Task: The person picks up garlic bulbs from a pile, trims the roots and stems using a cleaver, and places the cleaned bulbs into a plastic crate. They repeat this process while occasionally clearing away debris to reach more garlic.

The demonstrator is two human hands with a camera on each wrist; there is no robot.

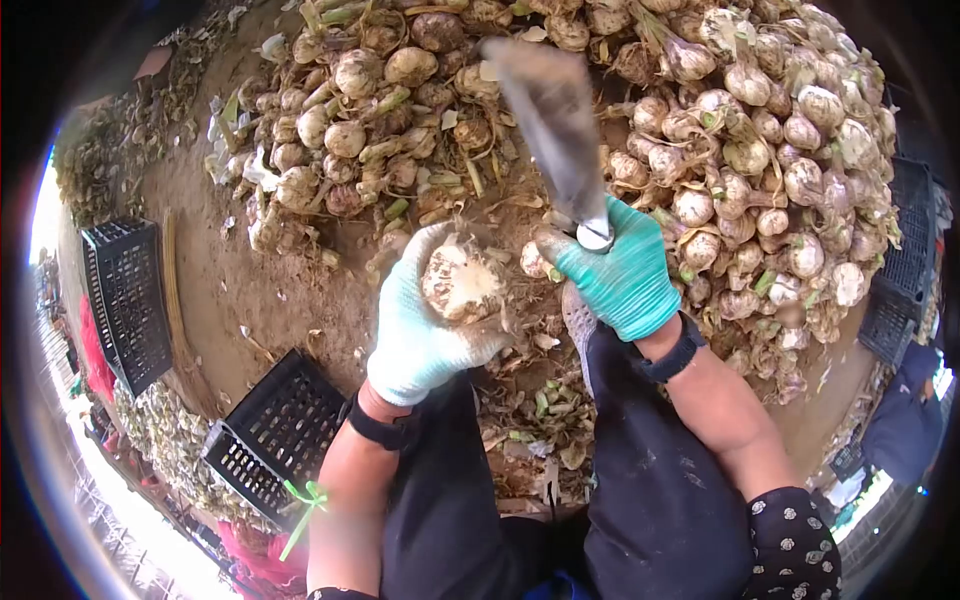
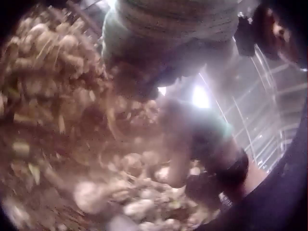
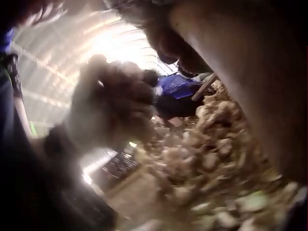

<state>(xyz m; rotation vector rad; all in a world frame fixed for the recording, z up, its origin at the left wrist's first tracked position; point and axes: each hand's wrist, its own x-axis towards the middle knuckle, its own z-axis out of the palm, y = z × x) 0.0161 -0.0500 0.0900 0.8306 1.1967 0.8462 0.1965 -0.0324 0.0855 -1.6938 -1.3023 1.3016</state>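
In the head view my left hand (image 1: 410, 335), in a pale mint glove, holds a garlic bulb (image 1: 462, 282) with its cut, whitish face turned up. Fingers and thumb curl round the bulb's sides. To the right, my right hand (image 1: 625, 272), in a green glove, grips the handle of a broad-bladed knife (image 1: 558, 125). The blade, blurred, points up and away over the garlic, apart from the bulb. Dark and blurred, the left hand (image 3: 108, 108) also shows in the right wrist view, and the right hand (image 2: 199, 137) in the left wrist view.
Heaps of garlic with stems lie ahead (image 1: 345, 140) and to the right (image 1: 790, 180). Black plastic crates stand at the left (image 1: 128, 300), lower left (image 1: 285, 420) and far right (image 1: 905, 235). Trimmings (image 1: 555, 410) litter the ground between my legs. Another person (image 1: 905, 415) is at the right edge.
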